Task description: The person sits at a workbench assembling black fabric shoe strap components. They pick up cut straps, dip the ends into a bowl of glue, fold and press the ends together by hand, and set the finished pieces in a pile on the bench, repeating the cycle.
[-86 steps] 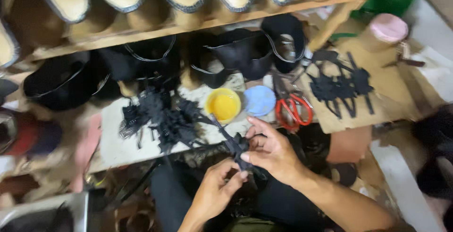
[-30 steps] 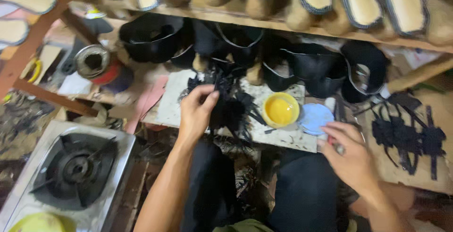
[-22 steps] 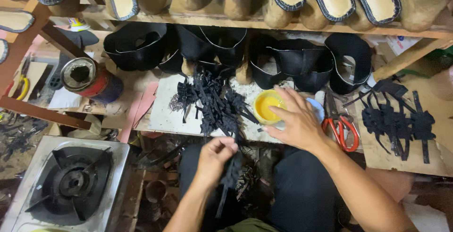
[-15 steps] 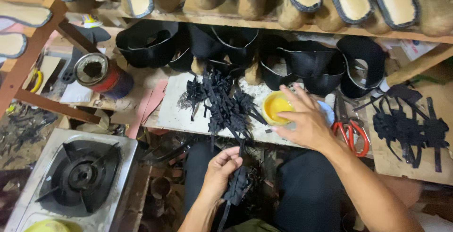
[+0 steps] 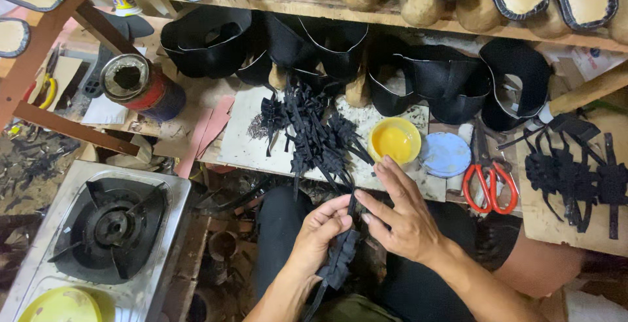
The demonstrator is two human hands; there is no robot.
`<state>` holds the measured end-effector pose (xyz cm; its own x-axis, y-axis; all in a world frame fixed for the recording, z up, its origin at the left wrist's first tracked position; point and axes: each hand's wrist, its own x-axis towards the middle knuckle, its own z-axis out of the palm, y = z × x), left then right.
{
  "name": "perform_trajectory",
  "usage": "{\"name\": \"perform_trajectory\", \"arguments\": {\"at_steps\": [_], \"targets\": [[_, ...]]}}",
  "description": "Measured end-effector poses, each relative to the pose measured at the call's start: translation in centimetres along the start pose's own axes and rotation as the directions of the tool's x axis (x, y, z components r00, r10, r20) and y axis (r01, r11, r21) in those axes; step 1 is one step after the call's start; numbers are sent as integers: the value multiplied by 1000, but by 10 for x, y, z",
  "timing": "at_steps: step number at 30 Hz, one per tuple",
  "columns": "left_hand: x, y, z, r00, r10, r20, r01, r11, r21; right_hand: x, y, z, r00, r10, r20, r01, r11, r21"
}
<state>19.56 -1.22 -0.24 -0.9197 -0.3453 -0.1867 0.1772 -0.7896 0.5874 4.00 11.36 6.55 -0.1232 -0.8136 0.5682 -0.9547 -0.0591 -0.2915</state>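
Head view: a person sits at a low tabletop (image 5: 261,145), hands over the lap, just below the yellow glue bowl (image 5: 394,140).
Left hand (image 5: 320,230): fingers closed round the upper part of a black strap piece (image 5: 339,263), so the rest hangs free down toward the lap.
Right hand (image 5: 402,214): fingers mostly spread and holding nothing, the fingertips near the strap's top end beside the left thumb (whether they touch it, I cannot tell).
Why held so: likely the left hand steadies the piece while the right one works on its end.
Strap piece: black, matte, a lumpy knotted or ruffled middle with a narrow tail below; it sits below the bowl, off the tabletop.
Left of the bowl: a heap of similar black pieces (image 5: 314,132), within easy reach.
Right of the bowl: a blue lid (image 5: 445,154), then red-handled scissors (image 5: 490,181).
Above the bowl: black shoe uppers (image 5: 451,86) under a wooden shelf (image 5: 340,13).
Far left of the bowl: a gas burner (image 5: 111,224).
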Motion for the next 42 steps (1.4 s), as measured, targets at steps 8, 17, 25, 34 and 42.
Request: {"name": "perform_trajectory", "arguments": {"at_steps": [8, 17, 25, 34, 42], "targets": [[-5, 0, 3, 999, 26, -23, -25, 999, 43, -5, 3, 6, 996, -87, -26, 85, 995, -57], [-6, 2, 7, 992, 115, -47, -108, 987, 120, -1, -10, -5, 955, 292, -46, -285, 952, 115], [2, -7, 9, 958, 224, -181, -183, 959, 217, -3, -34, 9, 682, 635, 363, -727, 535, 431], [-19, 1, -17, 974, -222, -41, 211, 832, 512, 7, -17, -8, 817, 546, 185, -562, 681, 470], [-9, -3, -25, 993, -91, -77, 117, 873, 474, 27, 25, -12, 906, 409, 104, -411, 912, -3]]}}
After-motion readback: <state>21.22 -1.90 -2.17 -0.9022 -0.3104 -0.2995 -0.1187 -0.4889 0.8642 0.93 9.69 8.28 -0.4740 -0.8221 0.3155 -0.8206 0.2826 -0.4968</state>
